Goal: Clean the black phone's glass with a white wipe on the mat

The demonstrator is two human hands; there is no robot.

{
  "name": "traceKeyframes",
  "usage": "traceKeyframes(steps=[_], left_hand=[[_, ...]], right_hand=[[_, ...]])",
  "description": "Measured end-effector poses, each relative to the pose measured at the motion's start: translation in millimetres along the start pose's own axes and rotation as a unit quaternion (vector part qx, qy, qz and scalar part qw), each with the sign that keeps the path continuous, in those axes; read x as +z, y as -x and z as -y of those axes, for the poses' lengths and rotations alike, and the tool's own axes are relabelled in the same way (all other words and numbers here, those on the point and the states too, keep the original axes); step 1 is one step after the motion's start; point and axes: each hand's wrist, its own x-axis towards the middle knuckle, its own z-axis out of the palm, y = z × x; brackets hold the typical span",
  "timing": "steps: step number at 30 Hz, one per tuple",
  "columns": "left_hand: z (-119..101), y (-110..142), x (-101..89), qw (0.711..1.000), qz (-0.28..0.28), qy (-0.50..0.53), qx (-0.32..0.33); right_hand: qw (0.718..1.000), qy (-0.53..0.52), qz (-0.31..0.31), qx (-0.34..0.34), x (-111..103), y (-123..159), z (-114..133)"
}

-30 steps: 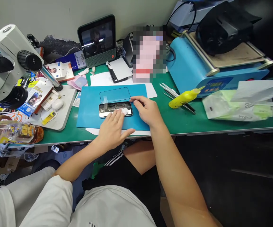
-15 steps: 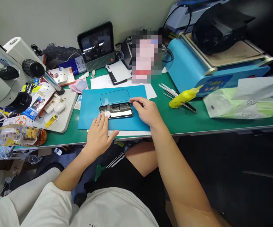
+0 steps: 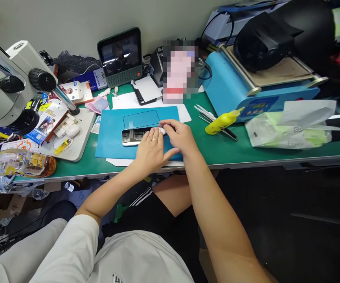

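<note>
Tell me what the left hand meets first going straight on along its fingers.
Past the white wipe at the fingertips, the left hand would likely meet the clear, black-edged sheet beyond the phone. The right hand sits close by; depth makes the order unsure.

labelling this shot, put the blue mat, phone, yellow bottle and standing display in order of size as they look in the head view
1. Blue mat
2. Standing display
3. Phone and yellow bottle: unsure, as the left hand partly covers the phone.
</note>
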Motion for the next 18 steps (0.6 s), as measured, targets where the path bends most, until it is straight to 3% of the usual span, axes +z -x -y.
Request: traceKeyframes(steps=[5,11,15,18], left_hand=[[4.9,-4.2,-5.0,1.000,0.021,-0.010,0.007],[28.5,51.9,-4.8,1.000,0.014,-0.004,0.019],[58.2,80.3,-11.3,0.998,0.025,-0.014,-0.051],[73.9,80.6,-14.6,0.996,0.027,-0.011,-0.087]], right_hand=[[1.000,-0.016,-0.009,0.004,0.5,0.6,-0.7],[1.000,0.003,0.008,-0.005,-3.4,3.9,6.5],[1.000,0.017,0.011,0.003,-5.4,5.3,8.7],[1.000,0.021,0.010,0.008,-5.2,5.9,9.8]])
